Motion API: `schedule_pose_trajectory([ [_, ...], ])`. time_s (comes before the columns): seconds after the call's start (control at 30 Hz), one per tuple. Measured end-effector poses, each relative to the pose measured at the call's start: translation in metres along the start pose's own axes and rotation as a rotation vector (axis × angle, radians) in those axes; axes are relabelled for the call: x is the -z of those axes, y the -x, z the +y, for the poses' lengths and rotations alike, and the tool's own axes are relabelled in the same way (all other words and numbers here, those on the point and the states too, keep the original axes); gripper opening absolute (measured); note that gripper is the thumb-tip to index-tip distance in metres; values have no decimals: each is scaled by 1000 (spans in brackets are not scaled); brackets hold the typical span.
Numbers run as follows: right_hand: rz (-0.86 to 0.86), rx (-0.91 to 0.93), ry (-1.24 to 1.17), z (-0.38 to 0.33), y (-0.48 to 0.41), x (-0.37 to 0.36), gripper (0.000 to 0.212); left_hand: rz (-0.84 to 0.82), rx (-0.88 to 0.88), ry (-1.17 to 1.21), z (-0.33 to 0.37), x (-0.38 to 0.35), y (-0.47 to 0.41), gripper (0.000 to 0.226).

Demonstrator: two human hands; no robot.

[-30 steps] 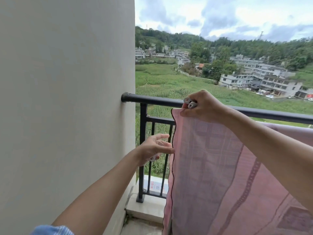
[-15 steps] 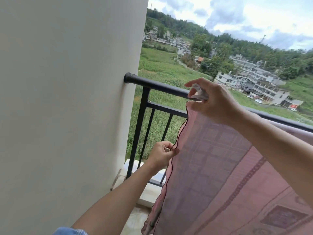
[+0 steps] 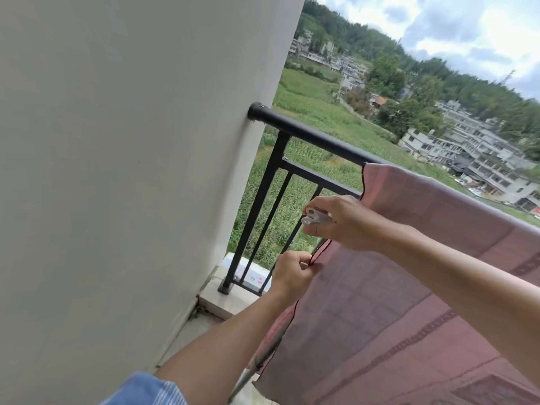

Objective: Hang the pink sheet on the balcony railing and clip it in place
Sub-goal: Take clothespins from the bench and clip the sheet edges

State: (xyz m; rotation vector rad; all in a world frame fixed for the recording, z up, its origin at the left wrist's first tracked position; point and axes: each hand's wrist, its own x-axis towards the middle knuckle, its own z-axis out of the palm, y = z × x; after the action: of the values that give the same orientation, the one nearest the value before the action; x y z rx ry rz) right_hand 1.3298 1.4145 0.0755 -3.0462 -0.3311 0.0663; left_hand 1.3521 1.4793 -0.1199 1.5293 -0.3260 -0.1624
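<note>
No legible text (box label blurred)

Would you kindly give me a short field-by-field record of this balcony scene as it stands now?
railing: black metal, left end fixed to the wall
pink sheet: draped over the railing's top bar, hanging down on the balcony side
left hand: pinches the sheet's left edge, low down
right hand: holds the white clip beside that edge, below the top bar
clip state: not on the railing; its gripping end is hidden by the hand
task state: sheet hung; no clip seen on the visible bar
</note>
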Motion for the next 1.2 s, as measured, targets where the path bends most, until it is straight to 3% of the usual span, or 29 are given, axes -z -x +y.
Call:
schedule_pose_trajectory([
  [0.1, 38, 15, 146, -5, -4, -5, 45, 26, -14, -49, -1, 5, 4, 35],
  [0.2, 49, -53, -66, -8, -10, 1, 46, 36, -7, -19, -3, 4, 5, 28],
  [0.33, -65, -129, -271, -4, -17, 4, 33, 49, 14, 7, -4, 4, 5, 29],
  [0.43, -74, -152, -246, 1, -19, -4, 31, 50, 19, -8, -5, 5, 6, 34],
  [0.57, -41, -158, -163, 6, -22, -13, 29, 63, 39, 16, -5, 5, 5, 26],
  [0.83, -24, -75, -208, 12, -20, -22, 27, 61, 38, 9, -3, 5, 4, 23],
  [1.0, -26, -34, -131, 16, -17, -25, 20, 36, 44, 15, -3, 6, 3, 21],
  [1.2, -104, 44, 229, 20, -15, -30, 20, 13, 53, 39, 0, 6, 2, 24],
])
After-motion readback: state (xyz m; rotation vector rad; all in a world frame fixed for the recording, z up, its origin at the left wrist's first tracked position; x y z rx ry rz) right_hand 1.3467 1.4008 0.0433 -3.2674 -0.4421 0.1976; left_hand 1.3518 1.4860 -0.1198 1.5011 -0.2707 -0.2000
